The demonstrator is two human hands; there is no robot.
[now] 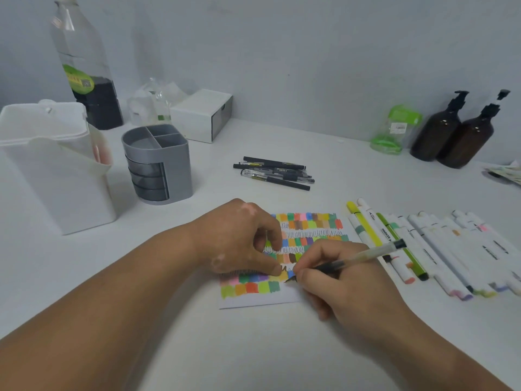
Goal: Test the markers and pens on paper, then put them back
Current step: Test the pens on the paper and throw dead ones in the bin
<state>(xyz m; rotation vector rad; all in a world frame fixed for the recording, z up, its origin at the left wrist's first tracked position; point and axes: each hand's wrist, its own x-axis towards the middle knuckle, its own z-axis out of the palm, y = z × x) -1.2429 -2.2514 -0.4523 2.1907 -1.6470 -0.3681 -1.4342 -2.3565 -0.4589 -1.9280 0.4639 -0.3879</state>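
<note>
A small sheet of paper [307,230] covered in coloured swatches and black scribble rows lies in the middle of the white table. My right hand [335,275] grips a clear gel pen [363,253] with a black cap on its rear end, its tip touching the paper's lower part. My left hand [242,238] rests on the paper's left side, fingers curled, thumb and fingertips pressing the sheet. Several black gel pens [276,172] lie in a loose pile behind the paper. A row of white-bodied markers [439,249] lies to the right.
A grey pen holder [158,165] with compartments and small drawers stands at the left, beside a white plastic bin [50,165]. Along the back wall stand a tall bottle [81,66], a white box [203,114], a green pouch [394,128] and two brown pump bottles [456,134].
</note>
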